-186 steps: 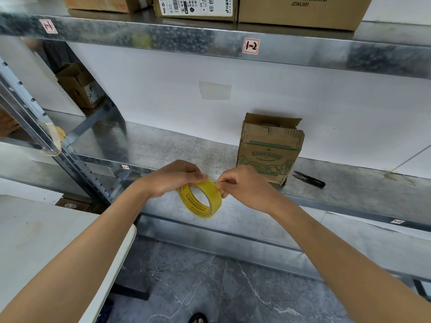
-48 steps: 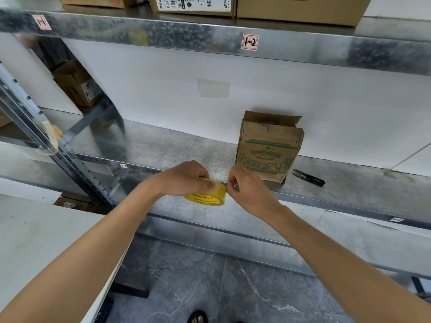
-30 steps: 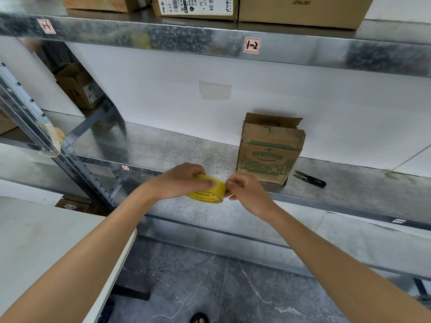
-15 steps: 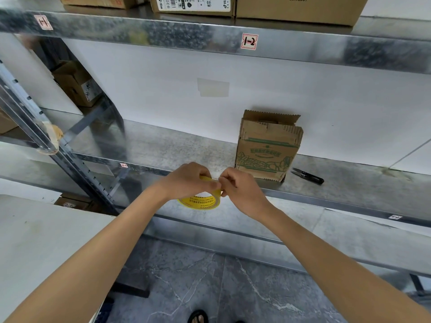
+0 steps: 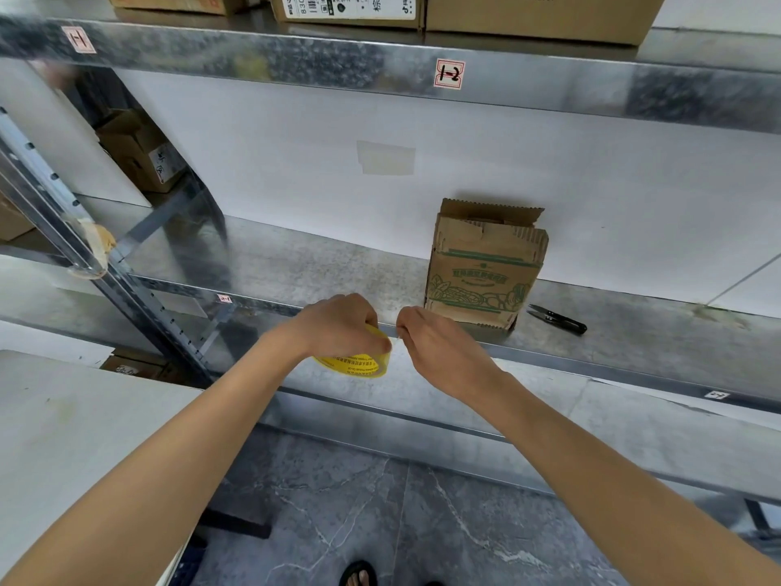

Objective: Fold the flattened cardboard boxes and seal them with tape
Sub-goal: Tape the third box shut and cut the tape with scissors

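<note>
My left hand (image 5: 338, 327) grips a yellow tape roll (image 5: 359, 365) from above, in front of the metal shelf edge. My right hand (image 5: 431, 344) is just to its right, thumb and forefinger pinched together at the roll's upper edge, where a thin clear strip of tape seems to run between them. A small cardboard box (image 5: 486, 272) with green print stands upright on the shelf against the white wall, its top flaps up, behind and to the right of my hands.
Black thread snips (image 5: 558, 319) lie on the metal shelf (image 5: 296, 264) right of the box. Larger cartons (image 5: 536, 14) sit on the upper shelf. A white table (image 5: 63, 425) is at the lower left. A slanted shelf post (image 5: 55, 222) stands left.
My right hand has drawn a little to the right, away from the roll, leaving a small gap. The roll now lies flatter under my left hand.
</note>
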